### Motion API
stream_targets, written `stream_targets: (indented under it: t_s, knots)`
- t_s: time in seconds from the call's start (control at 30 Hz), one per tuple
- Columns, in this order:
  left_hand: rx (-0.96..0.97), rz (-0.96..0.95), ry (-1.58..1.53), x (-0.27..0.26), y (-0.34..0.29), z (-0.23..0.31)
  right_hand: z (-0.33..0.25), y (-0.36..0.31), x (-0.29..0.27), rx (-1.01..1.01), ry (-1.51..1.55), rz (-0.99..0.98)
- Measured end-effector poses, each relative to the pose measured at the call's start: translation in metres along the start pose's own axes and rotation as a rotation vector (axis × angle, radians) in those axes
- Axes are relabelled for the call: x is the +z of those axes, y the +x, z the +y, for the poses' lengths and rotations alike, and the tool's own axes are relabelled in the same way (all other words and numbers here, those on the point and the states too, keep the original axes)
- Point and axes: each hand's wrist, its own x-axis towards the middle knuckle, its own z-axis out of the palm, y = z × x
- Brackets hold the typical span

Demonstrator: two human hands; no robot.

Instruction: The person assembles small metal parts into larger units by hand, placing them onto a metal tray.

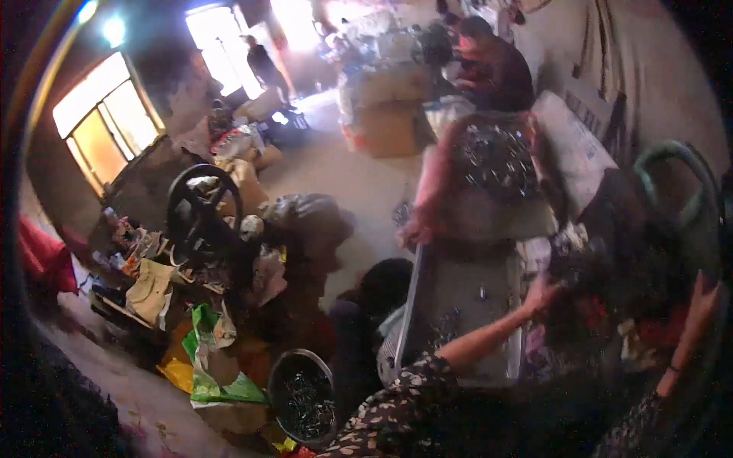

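Note:
My left hand (pixel 544 293), below a patterned dark sleeve, reaches across the right side of a long grey tray (pixel 458 286) with a pale metal rim. Its fingers are smeared beside a crumpled whitish bundle (pixel 569 243); whether they grip anything is unclear. At the far right my right hand (pixel 704 290) is raised, its blurred fingers apart and nothing visible in them. Small shiny metal pieces (pixel 496 156) are heaped at the tray's far end; a few lie scattered nearer. A blurred pinkish shape (pixel 434 183) runs along the far left side, arm or edge, I cannot tell.
A dark round basin (pixel 303 397) of small metal pieces stands at lower left, near a green and white bag (pixel 210 359). Beyond is a black handwheel (pixel 205 202). A green hose (pixel 676 156) curves at right. A person (pixel 496 69) sits behind cardboard boxes (pixel 385 111); another (pixel 267 69) stands by the windows.

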Motion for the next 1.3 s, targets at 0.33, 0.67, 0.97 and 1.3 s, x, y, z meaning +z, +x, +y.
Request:
stream_targets:
  t_s: [0.33,0.67,0.97,1.3]
  knots:
    - [-0.672,0.026,-0.793,-0.184,-0.022,0.058,-0.283,-0.162,-0.096,-0.54,0.851,-0.466]
    - [-0.507,0.016,-0.494,-0.237,-0.075,0.09,-0.309,-0.313,-0.038,-0.817,0.336,-1.304]
    - [-0.748,-0.047,-0.65,-0.231,-0.056,0.095,-0.333,-0.29,-0.048,-0.55,0.704,-0.979]
    - [-0.924,-0.032,-0.838,-0.216,-0.112,0.052,-0.368,-0.288,0.002,-0.352,0.704,-1.174]
